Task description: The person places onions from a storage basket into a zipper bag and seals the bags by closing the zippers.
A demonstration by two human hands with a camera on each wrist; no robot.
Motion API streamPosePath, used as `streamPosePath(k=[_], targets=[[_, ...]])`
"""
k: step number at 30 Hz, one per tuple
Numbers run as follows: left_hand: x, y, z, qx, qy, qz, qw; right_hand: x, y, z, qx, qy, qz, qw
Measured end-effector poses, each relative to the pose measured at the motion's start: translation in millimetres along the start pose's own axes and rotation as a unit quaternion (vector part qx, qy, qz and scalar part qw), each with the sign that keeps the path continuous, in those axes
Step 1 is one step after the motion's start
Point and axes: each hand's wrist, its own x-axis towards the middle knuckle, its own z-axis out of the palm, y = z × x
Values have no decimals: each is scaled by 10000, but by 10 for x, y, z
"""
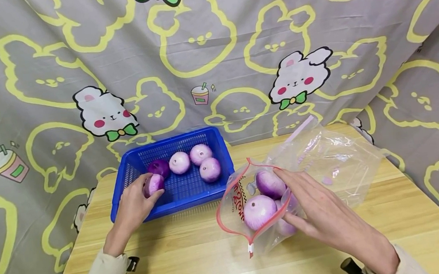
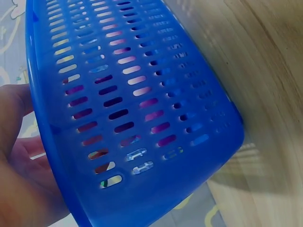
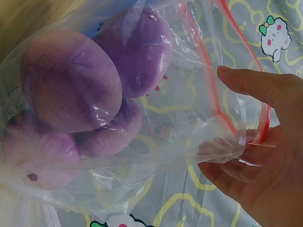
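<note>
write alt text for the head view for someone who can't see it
A person's left hand grips a purple onion at a blue basket holding four more onions, while their right hand holds the rim of an open clear zip bag with onions inside. A wooden table stands before a grey cartoon-print cloth.

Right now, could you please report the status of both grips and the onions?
Left grip holding an onion at blue basket. Right grip holding open red-edged bag, onions inside. Four more onions in basket. Basket rim possibly obstructing.

The left hand [image 1: 137,201] curls; the right hand [image 1: 323,208] spreads thumb from fingers.
</note>
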Motion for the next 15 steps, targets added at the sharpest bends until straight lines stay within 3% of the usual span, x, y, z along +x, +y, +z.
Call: streamPosePath(k=[15], targets=[[-28,119,-15,-95,213,248,9994,4,-2,1,43,14,34,10000]])
